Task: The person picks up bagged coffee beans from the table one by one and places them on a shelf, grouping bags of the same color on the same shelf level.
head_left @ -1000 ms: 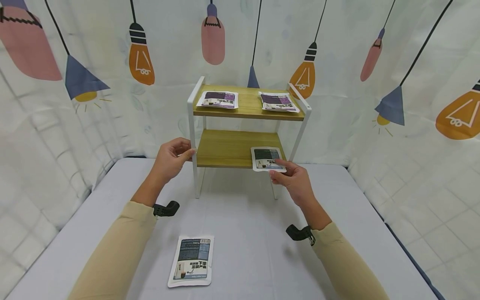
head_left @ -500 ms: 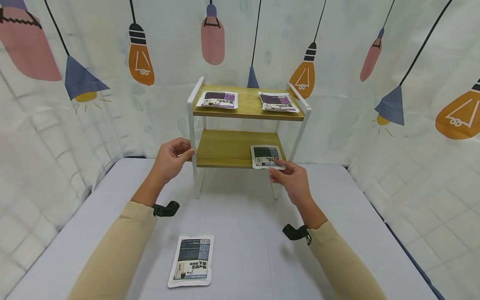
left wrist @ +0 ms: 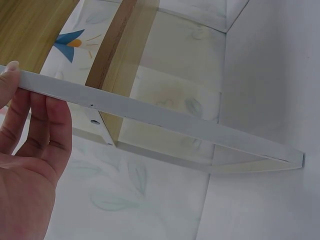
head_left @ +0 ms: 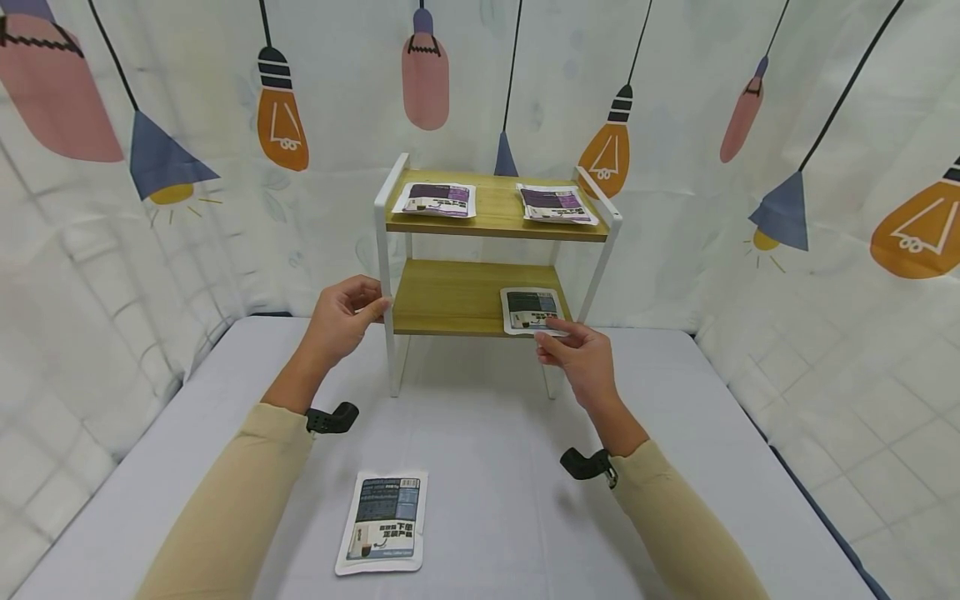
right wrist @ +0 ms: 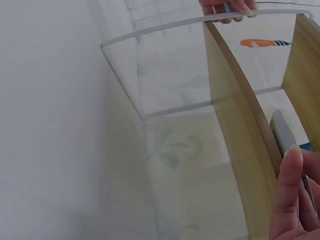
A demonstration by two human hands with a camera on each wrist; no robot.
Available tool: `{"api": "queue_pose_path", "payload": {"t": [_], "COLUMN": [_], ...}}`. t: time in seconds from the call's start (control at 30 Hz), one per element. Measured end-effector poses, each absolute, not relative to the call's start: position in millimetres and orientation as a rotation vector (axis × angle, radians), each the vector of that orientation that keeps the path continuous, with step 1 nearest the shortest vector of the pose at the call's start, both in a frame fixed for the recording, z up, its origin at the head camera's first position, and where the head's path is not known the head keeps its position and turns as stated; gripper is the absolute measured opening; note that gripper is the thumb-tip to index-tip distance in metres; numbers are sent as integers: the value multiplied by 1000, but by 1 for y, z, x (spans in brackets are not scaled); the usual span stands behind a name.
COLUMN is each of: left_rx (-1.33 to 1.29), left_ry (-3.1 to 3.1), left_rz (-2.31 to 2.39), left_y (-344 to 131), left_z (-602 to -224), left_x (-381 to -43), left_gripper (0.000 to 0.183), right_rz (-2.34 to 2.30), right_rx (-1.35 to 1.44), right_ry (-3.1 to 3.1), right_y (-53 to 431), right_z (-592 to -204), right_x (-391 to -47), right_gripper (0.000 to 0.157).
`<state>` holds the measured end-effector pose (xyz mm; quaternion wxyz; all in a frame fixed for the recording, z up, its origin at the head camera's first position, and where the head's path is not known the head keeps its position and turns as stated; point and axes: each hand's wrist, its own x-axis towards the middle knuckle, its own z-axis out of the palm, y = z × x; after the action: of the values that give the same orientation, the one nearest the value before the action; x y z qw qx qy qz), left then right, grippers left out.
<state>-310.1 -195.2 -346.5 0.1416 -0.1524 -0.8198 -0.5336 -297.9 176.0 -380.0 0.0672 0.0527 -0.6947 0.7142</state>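
A small two-tier rack [head_left: 450, 296] with wooden shelves and a white frame stands on the table. My left hand [head_left: 341, 321] grips the rack's left front leg [left wrist: 150, 112], thumb on one side and fingers on the other. At the right end of the lower shelf, my right hand [head_left: 581, 362] pinches the near edge of a flat white-edged pouch [head_left: 528, 309] with a dark label. In the right wrist view the pouch [right wrist: 283, 131] appears edge-on over the shelf's front edge, between thumb and fingers. Another pouch [head_left: 386, 521] of the same look lies on the table.
Purple-labelled pouches lie on the upper shelf, one [head_left: 437, 200] at the left and a small pile [head_left: 557, 204] at the right. A white cloth covers the table [head_left: 480, 467]. Behind it hangs a curtain [head_left: 337, 208] printed with lamps.
My right hand has moved slightly left and away from me, sliding the pouch a little farther onto the lower shelf. The left hand keeps its grip on the rack's leg.
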Motion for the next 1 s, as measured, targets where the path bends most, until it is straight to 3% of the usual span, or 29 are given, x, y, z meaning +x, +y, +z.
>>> {"api": "queue_pose_path", "payload": {"t": [1.0], "left_rx": [-434], "left_ry": [-2359], "left_rz": [-1544], "left_y": [-195], "left_z": [-345], "left_x": [-309], "left_gripper": [23], "right_rz": [2073], "right_rx": [228], "right_ry": [-1996], "right_y": [166], "right_z": [-384], "right_x": [-303], "right_gripper": [35]}}
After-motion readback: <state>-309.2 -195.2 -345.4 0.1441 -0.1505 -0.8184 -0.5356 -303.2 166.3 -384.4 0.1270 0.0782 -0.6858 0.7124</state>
